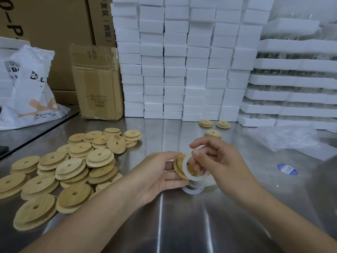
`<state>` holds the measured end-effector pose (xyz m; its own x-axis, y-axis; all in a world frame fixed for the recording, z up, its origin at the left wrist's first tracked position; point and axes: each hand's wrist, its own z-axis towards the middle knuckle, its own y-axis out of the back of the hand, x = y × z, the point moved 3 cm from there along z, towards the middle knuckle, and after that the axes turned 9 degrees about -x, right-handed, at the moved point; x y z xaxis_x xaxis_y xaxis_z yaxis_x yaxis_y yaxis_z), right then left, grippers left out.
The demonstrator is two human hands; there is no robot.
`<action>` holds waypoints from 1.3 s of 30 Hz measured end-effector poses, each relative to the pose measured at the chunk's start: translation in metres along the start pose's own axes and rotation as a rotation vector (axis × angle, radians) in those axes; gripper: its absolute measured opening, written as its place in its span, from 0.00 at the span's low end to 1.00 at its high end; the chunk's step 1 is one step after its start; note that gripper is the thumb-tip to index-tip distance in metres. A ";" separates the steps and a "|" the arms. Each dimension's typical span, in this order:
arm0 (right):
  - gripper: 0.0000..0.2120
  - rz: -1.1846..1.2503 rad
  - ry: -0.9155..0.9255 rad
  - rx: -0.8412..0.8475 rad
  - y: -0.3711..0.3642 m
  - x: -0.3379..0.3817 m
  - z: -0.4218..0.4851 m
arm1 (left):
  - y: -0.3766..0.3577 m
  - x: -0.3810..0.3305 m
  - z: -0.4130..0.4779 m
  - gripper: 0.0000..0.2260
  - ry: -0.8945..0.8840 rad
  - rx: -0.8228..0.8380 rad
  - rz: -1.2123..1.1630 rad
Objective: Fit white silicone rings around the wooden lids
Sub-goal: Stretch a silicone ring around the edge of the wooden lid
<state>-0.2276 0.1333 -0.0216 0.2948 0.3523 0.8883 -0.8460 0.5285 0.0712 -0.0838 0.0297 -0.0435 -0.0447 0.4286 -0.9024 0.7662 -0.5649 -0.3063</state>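
Note:
My left hand (160,172) grips a round wooden lid (179,167) on edge above the steel table (182,225). Against the lid's face lies a white silicone ring (193,177), pinched by the thumb and fingers of my right hand (218,161). Beneath both hands a few loose white rings (193,189) lie on the table. A large heap of bare wooden lids (69,170) with centre holes spreads over the left side. Three lids (213,133) sit apart behind my right hand.
Stacks of white foam boxes (182,61) wall off the back of the table. A brown carton (96,81) and a white plastic bag (31,88) stand at the back left. Clear plastic film (288,137) and a blue sticker (287,169) lie at the right.

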 end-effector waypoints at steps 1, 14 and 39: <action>0.05 0.022 -0.013 -0.004 0.000 0.000 0.001 | -0.001 0.001 0.000 0.15 0.005 0.004 0.004; 0.06 -0.144 0.001 -0.059 0.008 -0.004 0.004 | -0.009 0.000 -0.009 0.15 -0.036 0.262 0.024; 0.01 -0.069 -0.156 -0.143 0.015 -0.003 0.007 | -0.010 0.001 -0.009 0.13 -0.062 0.188 0.057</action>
<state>-0.2443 0.1348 -0.0195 0.2681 0.1936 0.9437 -0.7510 0.6555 0.0789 -0.0855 0.0420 -0.0385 -0.0490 0.3514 -0.9350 0.6358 -0.7109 -0.3005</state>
